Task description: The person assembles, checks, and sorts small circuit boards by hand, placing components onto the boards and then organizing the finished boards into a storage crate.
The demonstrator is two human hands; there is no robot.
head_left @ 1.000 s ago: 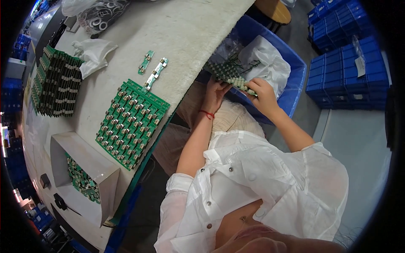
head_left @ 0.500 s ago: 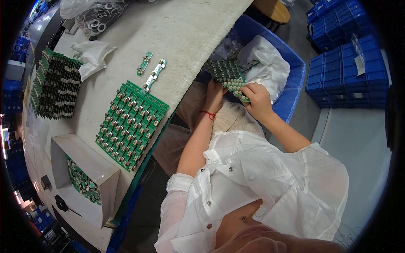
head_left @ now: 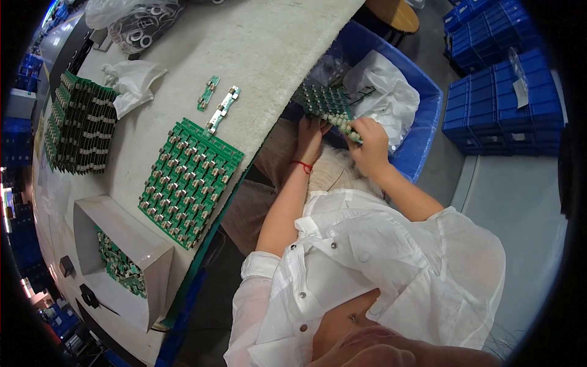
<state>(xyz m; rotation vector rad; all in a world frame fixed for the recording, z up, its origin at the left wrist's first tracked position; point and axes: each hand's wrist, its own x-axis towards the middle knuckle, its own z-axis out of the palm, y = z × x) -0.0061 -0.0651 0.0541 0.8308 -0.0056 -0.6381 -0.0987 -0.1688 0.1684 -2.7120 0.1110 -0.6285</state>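
Over the edge of a blue bin [head_left: 428, 131], both hands hold a green circuit board panel [head_left: 324, 101] with rows of small components. My left hand [head_left: 310, 136] grips its near left side, the fingers partly hidden beneath the board. At the near right corner, my right hand [head_left: 370, 144] has its fingers closed on the edge strip, which sits at an angle to the other rows. Another circuit board panel [head_left: 189, 180] lies flat on the table to the left. Beyond it are two narrow board strips, one green [head_left: 208, 93] and one whitish [head_left: 222, 110].
On the pale table [head_left: 257, 43] stand a stack of board panels [head_left: 82, 125] and a grey box [head_left: 160, 263] containing small green boards [head_left: 119, 263]. A white cloth-like piece [head_left: 136, 82] lies by the stack. White plastic [head_left: 388, 85] fills part of the bin. Blue crates [head_left: 501, 110] stand right.
My right hand has turned and its knuckles have risen over the panel's corner. The near edge strip now tilts against the rest of the panel. My left hand has barely moved.
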